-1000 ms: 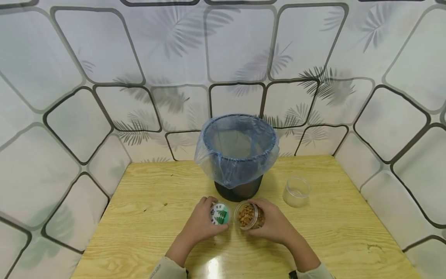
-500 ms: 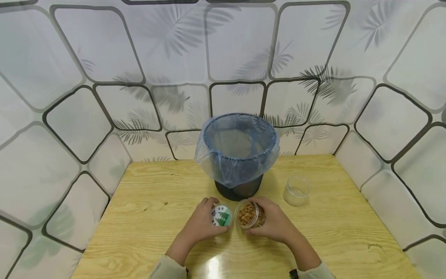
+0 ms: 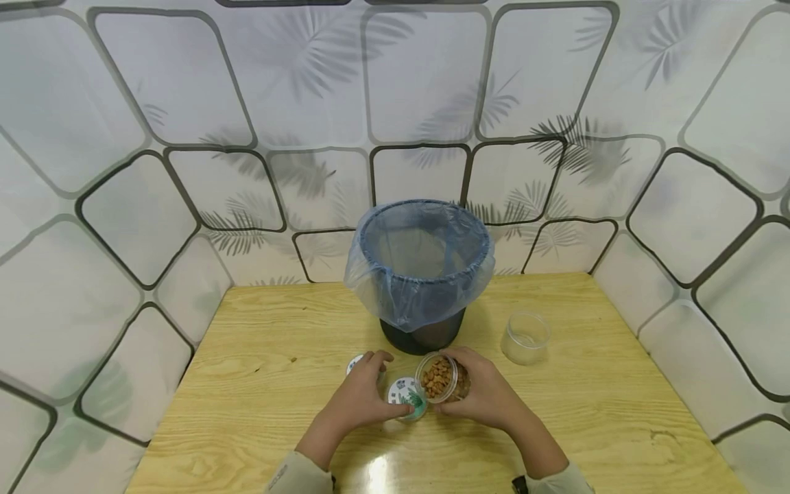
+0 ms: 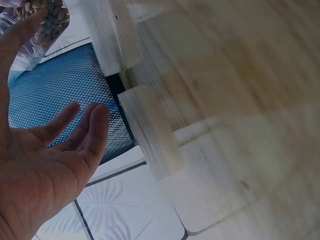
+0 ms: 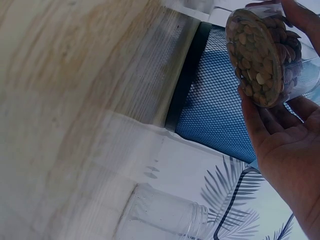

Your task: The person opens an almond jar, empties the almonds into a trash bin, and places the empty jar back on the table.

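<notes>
My right hand (image 3: 484, 391) grips a clear jar (image 3: 437, 379) of small brown nut-like pieces, without a lid on it. The jar tilts so its mouth points left and up; in the right wrist view the pieces (image 5: 255, 55) show through its base. Two round lids with white and green labels lie on the table by my left hand (image 3: 364, 398). One lid (image 3: 407, 396) is next to the jar, and my thumb overlaps its edge. The other lid (image 3: 354, 363) is partly hidden behind my fingers. Those fingers (image 4: 97, 135) are relaxed and spread, apart from the lids in the left wrist view.
Behind the jar stands a black mesh bin (image 3: 426, 336) lined with a blue plastic bag (image 3: 407, 302). An empty clear jar (image 3: 524, 339) sits to the right on the wooden table (image 3: 265, 412). Patterned cloth walls (image 3: 420, 110) enclose the table at the back and sides.
My left hand's fingers have loosened from a lid. That lid now lies further right and nearer me, and a second lid has come into sight. My right hand and its jar stay in place.
</notes>
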Tool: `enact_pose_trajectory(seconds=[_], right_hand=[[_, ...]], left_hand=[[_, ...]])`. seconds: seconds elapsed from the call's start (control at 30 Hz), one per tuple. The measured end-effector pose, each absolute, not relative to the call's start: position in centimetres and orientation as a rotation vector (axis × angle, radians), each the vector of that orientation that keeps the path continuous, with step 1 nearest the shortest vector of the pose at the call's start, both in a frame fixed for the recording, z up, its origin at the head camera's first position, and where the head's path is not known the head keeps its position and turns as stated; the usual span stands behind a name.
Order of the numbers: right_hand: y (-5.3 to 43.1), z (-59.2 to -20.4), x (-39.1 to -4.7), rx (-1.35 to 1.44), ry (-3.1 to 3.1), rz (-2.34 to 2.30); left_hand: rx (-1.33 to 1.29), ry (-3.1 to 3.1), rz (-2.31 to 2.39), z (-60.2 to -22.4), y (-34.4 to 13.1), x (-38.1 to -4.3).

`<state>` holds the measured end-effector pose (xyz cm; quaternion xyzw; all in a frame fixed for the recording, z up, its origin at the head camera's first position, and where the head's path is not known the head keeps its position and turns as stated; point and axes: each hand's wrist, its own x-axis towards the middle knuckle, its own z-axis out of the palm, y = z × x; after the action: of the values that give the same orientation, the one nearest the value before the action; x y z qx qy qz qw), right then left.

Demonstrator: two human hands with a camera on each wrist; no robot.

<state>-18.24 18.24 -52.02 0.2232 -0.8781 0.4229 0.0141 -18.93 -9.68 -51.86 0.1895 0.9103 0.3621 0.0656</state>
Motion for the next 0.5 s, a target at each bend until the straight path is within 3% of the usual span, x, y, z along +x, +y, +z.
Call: enact_pose_trajectory(seconds=[0.5], right_hand=[[18.2,-52.13,-18.33,0.701,-2.726,1.32]], left_hand=[[0.639,2.847,1.125,-51.44,-9.46,-19.21]])
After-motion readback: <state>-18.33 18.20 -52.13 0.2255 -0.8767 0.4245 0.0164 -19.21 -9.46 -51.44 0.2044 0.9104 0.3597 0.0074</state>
